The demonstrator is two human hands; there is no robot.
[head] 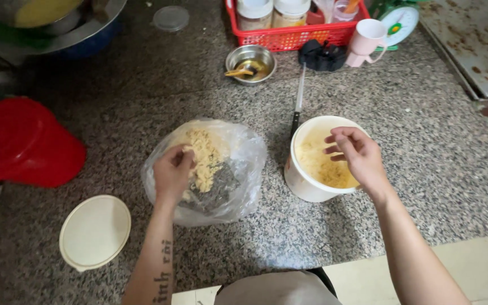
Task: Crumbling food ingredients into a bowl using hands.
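Observation:
A clear plastic bag (244,164) lies open on the granite counter (425,147) with a heap of yellow crumbly dough (207,155) inside it. My left hand (171,172) is inside the bag, fingers closed on some of the yellow dough. To the right stands a white round tub (300,181) partly filled with the same yellow stuff (329,166). My right hand (354,152) hovers over the tub's mouth, fingers loosely spread and holding nothing that I can see.
The tub's white lid (94,231) lies at the front left. A red plastic bucket (21,141) sits at the left edge. Behind are a small steel bowl (251,62), a knife (297,104), a red basket (295,31) of jars, a pink cup (365,42), a green scale (399,20).

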